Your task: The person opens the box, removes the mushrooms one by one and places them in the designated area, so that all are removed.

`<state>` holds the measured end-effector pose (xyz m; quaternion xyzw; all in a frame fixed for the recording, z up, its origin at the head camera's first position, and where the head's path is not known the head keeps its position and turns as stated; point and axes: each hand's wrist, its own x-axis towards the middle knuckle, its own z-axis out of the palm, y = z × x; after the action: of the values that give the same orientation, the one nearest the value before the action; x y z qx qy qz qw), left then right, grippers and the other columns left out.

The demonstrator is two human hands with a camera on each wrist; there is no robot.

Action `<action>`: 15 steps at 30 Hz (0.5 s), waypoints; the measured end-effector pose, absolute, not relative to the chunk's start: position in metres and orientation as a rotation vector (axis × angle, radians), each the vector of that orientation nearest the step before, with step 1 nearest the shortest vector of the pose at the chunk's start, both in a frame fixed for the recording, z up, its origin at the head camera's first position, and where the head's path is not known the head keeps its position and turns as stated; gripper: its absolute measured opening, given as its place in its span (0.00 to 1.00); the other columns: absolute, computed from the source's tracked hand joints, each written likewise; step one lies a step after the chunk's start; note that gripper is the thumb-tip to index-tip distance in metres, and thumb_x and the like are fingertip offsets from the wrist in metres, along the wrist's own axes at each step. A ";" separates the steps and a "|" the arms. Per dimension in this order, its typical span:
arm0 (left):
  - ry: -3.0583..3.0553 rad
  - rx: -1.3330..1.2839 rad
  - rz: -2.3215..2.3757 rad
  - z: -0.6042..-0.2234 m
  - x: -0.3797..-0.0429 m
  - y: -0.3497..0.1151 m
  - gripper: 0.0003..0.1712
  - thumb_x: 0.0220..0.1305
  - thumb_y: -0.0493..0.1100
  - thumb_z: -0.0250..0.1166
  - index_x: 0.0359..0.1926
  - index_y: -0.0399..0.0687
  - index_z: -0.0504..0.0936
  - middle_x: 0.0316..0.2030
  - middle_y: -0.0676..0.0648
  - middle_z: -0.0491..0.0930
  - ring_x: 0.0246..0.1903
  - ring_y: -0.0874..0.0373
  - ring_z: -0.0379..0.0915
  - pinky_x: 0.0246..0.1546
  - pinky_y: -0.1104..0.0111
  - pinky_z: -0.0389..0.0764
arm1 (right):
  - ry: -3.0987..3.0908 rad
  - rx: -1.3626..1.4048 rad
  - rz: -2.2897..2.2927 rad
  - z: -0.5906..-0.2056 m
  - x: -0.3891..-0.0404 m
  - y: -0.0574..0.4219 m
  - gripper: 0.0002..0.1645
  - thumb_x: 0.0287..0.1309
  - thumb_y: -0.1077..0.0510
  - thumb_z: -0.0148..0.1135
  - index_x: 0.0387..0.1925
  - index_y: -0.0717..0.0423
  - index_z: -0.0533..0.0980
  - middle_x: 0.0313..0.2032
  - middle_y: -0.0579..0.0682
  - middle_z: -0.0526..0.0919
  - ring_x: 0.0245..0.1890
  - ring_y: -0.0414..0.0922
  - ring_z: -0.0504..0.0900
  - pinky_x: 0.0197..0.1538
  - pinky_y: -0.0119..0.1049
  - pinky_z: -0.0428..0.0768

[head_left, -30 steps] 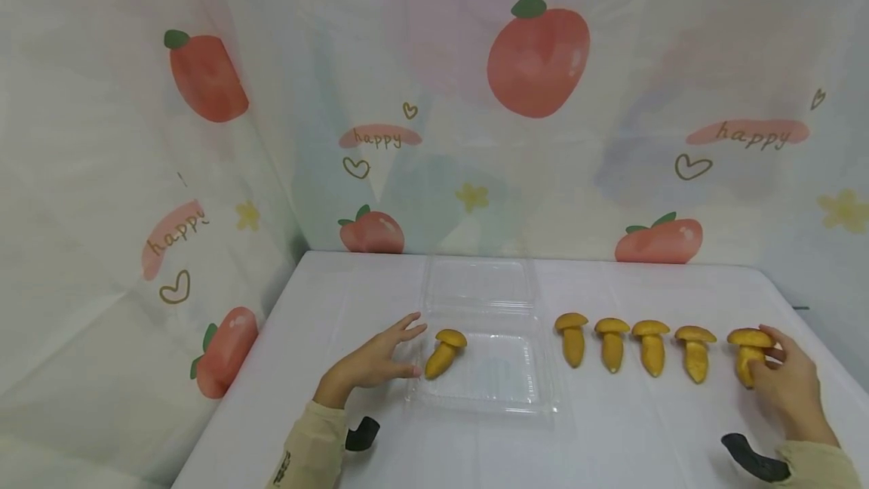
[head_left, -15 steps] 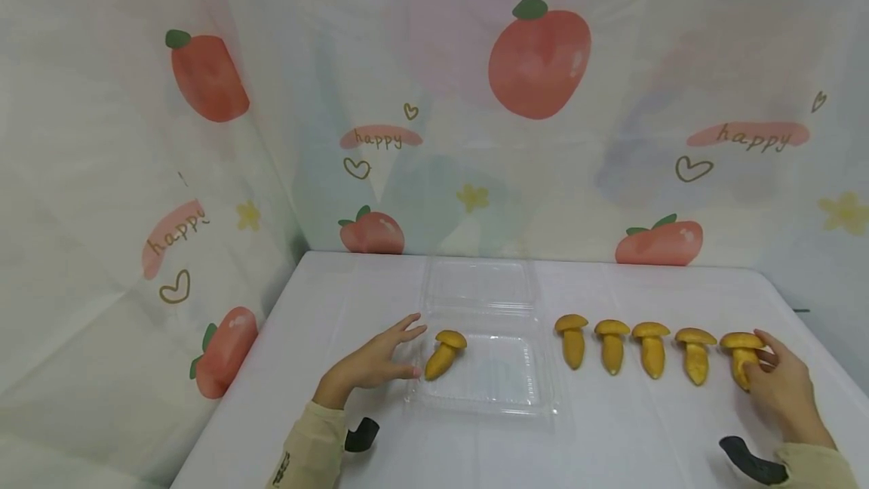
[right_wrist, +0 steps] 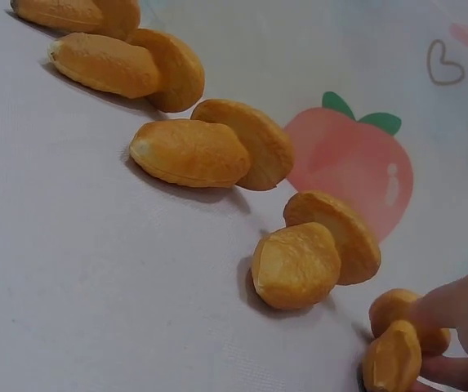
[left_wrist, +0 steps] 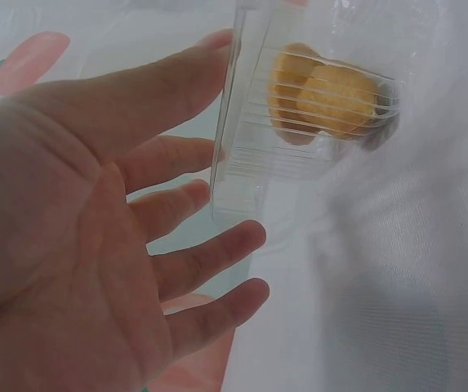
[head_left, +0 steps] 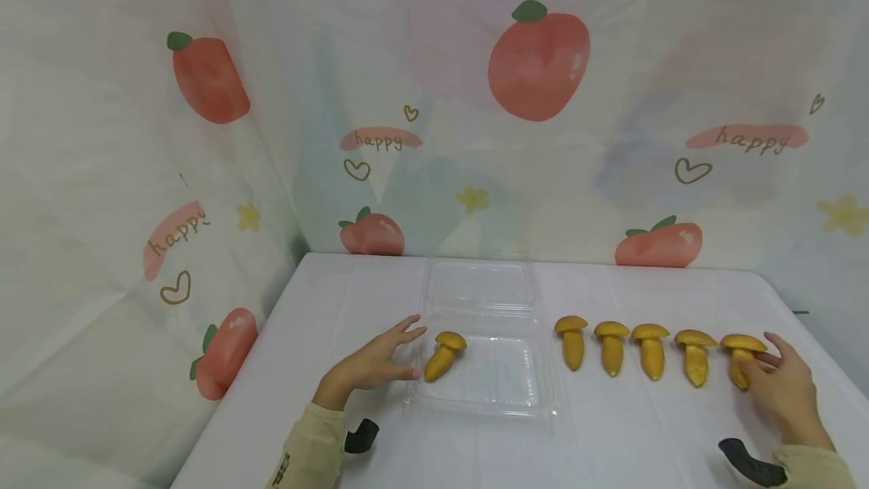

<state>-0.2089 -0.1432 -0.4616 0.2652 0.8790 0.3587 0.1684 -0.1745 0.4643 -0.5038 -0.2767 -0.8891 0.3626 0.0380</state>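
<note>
A clear plastic clamshell box lies with its lid folded back. Inside its left end a yellow mushroom lies tilted. My left hand is beside the box's left wall, fingers spread; in the left wrist view the thumb is at the wall. Far right, my right hand has its thumb and fingers around the stem of the end mushroom. In the right wrist view that mushroom is partly hidden by the fingers.
Several more yellow mushrooms lie in a row between the box and my right hand, caps away from me. A white cloth covers the table. Printed fabric hangs behind it and on the left. Black straps show at both sleeves.
My right hand has shifted a little left with the end mushroom, bringing it closer to the row. Its index finger has since come slightly off the cap. The left hand stays still.
</note>
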 end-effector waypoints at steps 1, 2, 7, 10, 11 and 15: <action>2.502 0.754 1.016 -0.462 -0.208 -0.143 0.44 0.65 0.46 0.70 0.76 0.40 0.61 0.81 0.40 0.47 0.79 0.37 0.46 0.74 0.38 0.56 | -2.735 -0.846 1.109 -0.503 -0.174 0.464 0.45 0.75 0.55 0.47 0.78 0.67 0.36 0.67 0.83 0.59 0.65 0.75 0.65 0.57 0.65 0.76; 2.505 0.757 1.012 -0.462 -0.208 -0.144 0.44 0.65 0.46 0.70 0.76 0.40 0.61 0.81 0.40 0.47 0.79 0.37 0.46 0.74 0.37 0.56 | -2.743 -0.840 1.104 -0.502 -0.173 0.464 0.46 0.74 0.53 0.46 0.78 0.68 0.37 0.67 0.83 0.59 0.64 0.75 0.64 0.58 0.66 0.75; 2.521 0.761 0.990 -0.461 -0.209 -0.144 0.44 0.65 0.47 0.70 0.77 0.42 0.61 0.81 0.41 0.47 0.79 0.38 0.47 0.74 0.38 0.56 | -2.783 -0.908 1.114 -0.493 -0.172 0.461 0.49 0.74 0.44 0.43 0.78 0.69 0.35 0.71 0.82 0.48 0.69 0.77 0.56 0.66 0.71 0.67; 2.516 0.745 0.993 -0.460 -0.209 -0.144 0.44 0.65 0.47 0.70 0.77 0.43 0.61 0.81 0.42 0.47 0.79 0.39 0.46 0.75 0.39 0.56 | -2.781 -0.983 1.072 -0.487 -0.172 0.456 0.49 0.74 0.43 0.43 0.78 0.67 0.35 0.74 0.80 0.42 0.72 0.77 0.49 0.70 0.72 0.60; 2.514 0.743 0.996 -0.460 -0.209 -0.144 0.45 0.65 0.47 0.71 0.77 0.42 0.61 0.81 0.42 0.47 0.79 0.39 0.46 0.74 0.38 0.56 | -2.779 -0.990 1.046 -0.485 -0.171 0.455 0.49 0.73 0.43 0.43 0.78 0.66 0.36 0.74 0.80 0.40 0.73 0.77 0.47 0.70 0.72 0.59; 2.510 0.731 0.996 -0.459 -0.207 -0.143 0.45 0.64 0.46 0.71 0.77 0.42 0.61 0.81 0.42 0.47 0.79 0.38 0.46 0.74 0.38 0.56 | -2.768 -0.961 0.931 -0.477 -0.170 0.447 0.47 0.72 0.45 0.44 0.78 0.67 0.40 0.73 0.80 0.40 0.72 0.79 0.45 0.70 0.72 0.57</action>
<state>-0.2074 -0.1433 -0.4593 0.2576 0.8839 0.3507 0.1713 -0.1700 0.4473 -0.4770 -0.3125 -0.8998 0.3025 0.0336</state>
